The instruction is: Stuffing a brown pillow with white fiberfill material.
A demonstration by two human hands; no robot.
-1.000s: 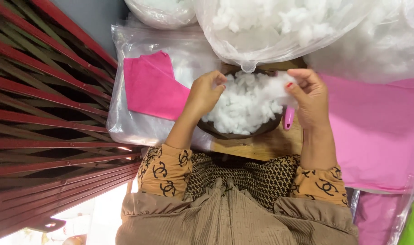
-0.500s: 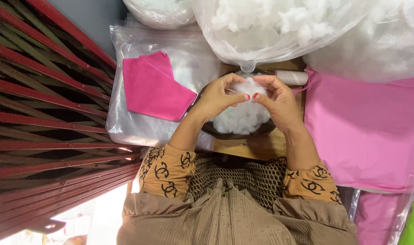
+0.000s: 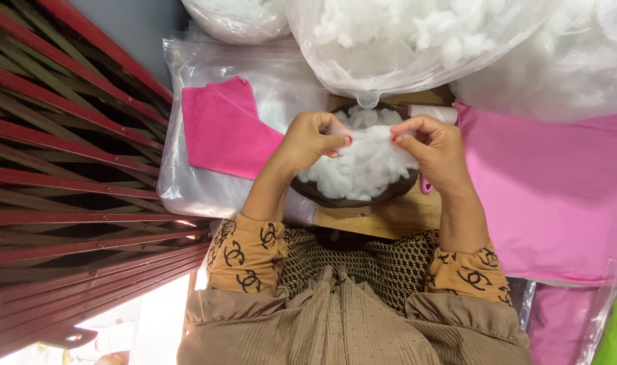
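Left hand (image 3: 312,142): fingers pinched on one end of a white stuffing tuft (image 3: 370,143).
Right hand (image 3: 438,152): fingers pinched on the tuft's other end.
Tuft: stretched between both hands, just above the dark bowl (image 3: 352,197) of stuffing.
Bowl: on the wooden counter (image 3: 383,220).
Left of bowl: folded pink cloth (image 3: 224,132) on clear plastic.

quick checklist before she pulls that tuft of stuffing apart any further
1. Left hand pinching the white stuffing tuft: ok.
2. Right hand pinching the tuft's other end: ok.
3. Dark bowl under the tuft to catch bits: ok.
4. Bowl resting fully on the wooden board: ok.
5. Clear stuffing bag crowds the bowl's far rim: not ok.
6. Tuft free of lumps: cannot tell.
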